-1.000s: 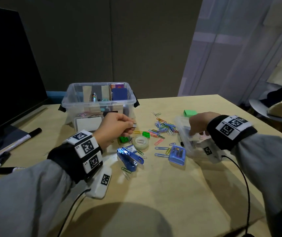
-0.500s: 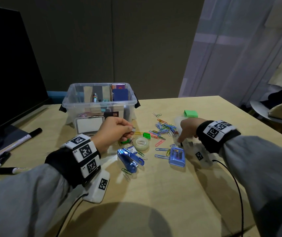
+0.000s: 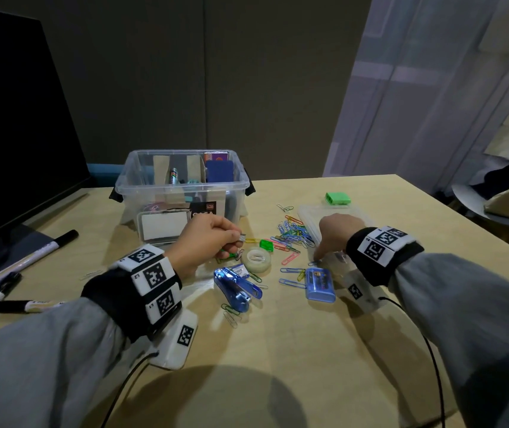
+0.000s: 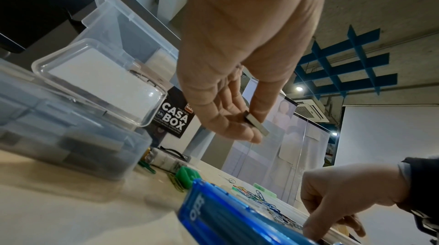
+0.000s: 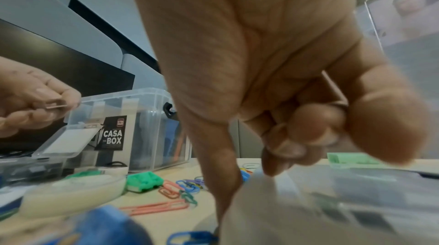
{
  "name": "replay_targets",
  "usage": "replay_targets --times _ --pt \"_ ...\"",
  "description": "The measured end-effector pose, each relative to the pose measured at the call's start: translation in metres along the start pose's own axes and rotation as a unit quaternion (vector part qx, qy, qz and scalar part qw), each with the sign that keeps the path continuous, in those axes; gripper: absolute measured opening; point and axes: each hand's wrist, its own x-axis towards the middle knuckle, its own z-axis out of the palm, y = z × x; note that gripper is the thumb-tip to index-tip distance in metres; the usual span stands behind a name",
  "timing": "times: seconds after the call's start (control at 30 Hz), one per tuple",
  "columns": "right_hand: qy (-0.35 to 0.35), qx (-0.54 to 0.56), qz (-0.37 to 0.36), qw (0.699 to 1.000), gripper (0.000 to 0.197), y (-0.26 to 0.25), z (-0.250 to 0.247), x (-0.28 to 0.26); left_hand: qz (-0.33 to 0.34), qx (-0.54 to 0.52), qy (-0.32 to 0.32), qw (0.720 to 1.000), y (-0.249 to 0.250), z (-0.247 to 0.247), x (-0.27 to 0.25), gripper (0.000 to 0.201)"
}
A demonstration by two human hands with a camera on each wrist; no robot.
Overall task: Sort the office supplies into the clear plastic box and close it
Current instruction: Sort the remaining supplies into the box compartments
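The clear plastic box (image 3: pixel 182 188) stands open at the back of the table with supplies inside. In front of it my left hand (image 3: pixel 236 237) pinches a small grey strip of staples (image 4: pixel 257 126) between thumb and fingers, above the tape roll (image 3: pixel 256 259). My right hand (image 3: pixel 319 257) is down on the near corner of a flat clear lid (image 3: pixel 327 213). Its fingers are curled, and fingertip and thumb straddle the lid's edge beside a blue paper clip. A pile of coloured paper clips (image 3: pixel 293 233) lies between the hands. A blue stapler (image 3: pixel 237 288) and a blue staple case (image 3: pixel 321 284) lie nearer me.
A small clear case (image 3: pixel 160 225) with a white card leans against the box front. Green plastic pieces (image 3: pixel 337 198) (image 3: pixel 266 244) lie on the table. Markers (image 3: pixel 34 257) lie at the left by a dark monitor (image 3: pixel 15 134). The table's right edge is near a chair.
My right hand has brought the clear lid left and down from a raised, tilted hold to rest on the table by the paper clips. The left hand has stayed nearly still, holding the staples.
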Motion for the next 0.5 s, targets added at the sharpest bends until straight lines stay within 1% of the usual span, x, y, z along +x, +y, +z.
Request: replay_targets --times 0.13,0.27,0.4,0.5 --pt "0.031 -0.043 0.004 0.999 0.040 -0.005 0.001 0.000 0.000 -0.003 0.002 1.000 0.000 -0.001 0.000 0.009" --pt "0.013 -0.040 -0.005 0.999 0.032 -0.007 -0.001 -0.001 0.000 0.001 -0.001 1.000 0.000 -0.001 -0.001 0.009" --pt "0.014 -0.019 -0.004 1.000 0.037 -0.006 -0.003 -0.001 0.003 0.006 -0.004 1.000 0.002 0.001 -0.002 0.008" --pt "0.015 0.010 -0.004 1.000 0.038 -0.003 -0.013 -0.006 0.006 0.013 -0.004 1.000 0.003 0.003 -0.003 0.008"
